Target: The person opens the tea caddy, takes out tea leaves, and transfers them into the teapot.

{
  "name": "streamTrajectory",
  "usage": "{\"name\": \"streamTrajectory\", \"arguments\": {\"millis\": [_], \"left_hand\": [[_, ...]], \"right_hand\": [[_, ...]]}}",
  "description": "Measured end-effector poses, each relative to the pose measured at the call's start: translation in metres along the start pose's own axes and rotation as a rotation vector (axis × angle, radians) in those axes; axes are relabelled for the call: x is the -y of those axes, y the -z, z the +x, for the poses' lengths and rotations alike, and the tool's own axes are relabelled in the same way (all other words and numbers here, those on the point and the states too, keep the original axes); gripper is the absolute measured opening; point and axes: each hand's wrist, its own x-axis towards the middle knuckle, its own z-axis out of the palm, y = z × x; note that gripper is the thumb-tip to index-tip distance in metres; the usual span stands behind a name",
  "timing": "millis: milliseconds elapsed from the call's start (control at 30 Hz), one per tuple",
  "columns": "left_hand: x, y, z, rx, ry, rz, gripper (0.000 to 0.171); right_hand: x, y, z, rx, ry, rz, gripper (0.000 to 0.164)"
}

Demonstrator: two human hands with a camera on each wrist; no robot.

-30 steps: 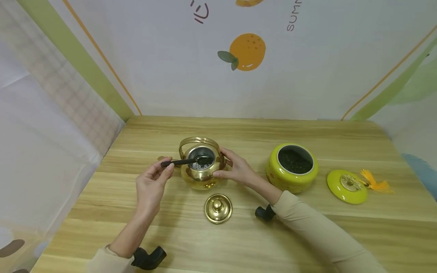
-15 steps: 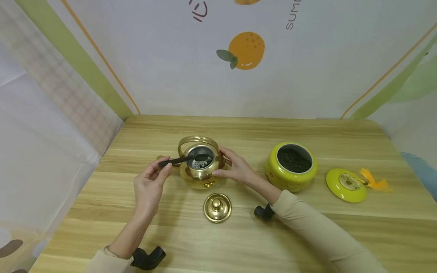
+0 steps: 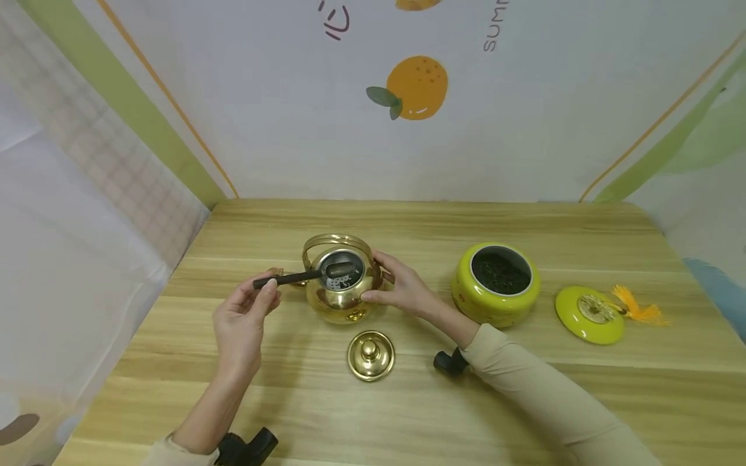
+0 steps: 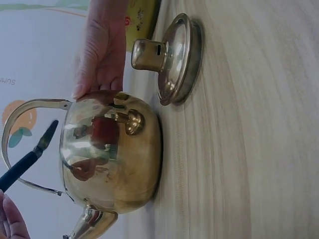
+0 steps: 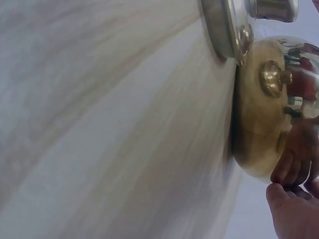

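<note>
My left hand (image 3: 240, 327) pinches the black handle of a small scoop (image 3: 294, 277) between thumb and fingers. The scoop's metal head lies over the mouth of a gold teapot (image 3: 335, 301), rounded back turned up. Dark bits and a perforated strainer show inside the pot. The left wrist view shows the scoop (image 4: 22, 169) just above the teapot (image 4: 112, 149), within the arch of its raised handle. On the pot's right side, my right hand (image 3: 405, 288) holds the body, thumb in front and fingers behind. The teapot's gold lid (image 3: 370, 356) rests on the table in front of it.
A yellow-green jar (image 3: 495, 304) of dark tea leaves stands uncovered to the right. Beyond it lies its lid (image 3: 577, 317) with an orange tassel (image 3: 640, 307). Black wrist mounts show below both forearms. A printed cloth hangs behind the wooden table (image 3: 408, 414).
The scoop's head has turned over; dark leaves showed in it a second ago, its rounded back shows now. My left hand has shifted slightly left. The right hand stays on the teapot.
</note>
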Motion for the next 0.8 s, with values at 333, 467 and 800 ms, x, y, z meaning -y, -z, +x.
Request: {"name": "streamTrajectory", "arguments": {"millis": [333,467,800], "left_hand": [[-0.008,-0.003,-0.011,0.012,0.079,-0.049,0.004],[-0.012,-0.013,-0.017,0.065,0.105,-0.080,0.004],[-0.011,-0.050,-0.030,0.191,0.148,-0.073,0.015]], "right_hand": [[0.004,0.009,-0.017,-0.045,0.015,-0.086,0.085],[0.008,0.020,-0.035,-0.073,0.040,-0.059,0.078],[0.023,0.070,-0.093,-0.284,0.184,-0.083,0.054]]}}
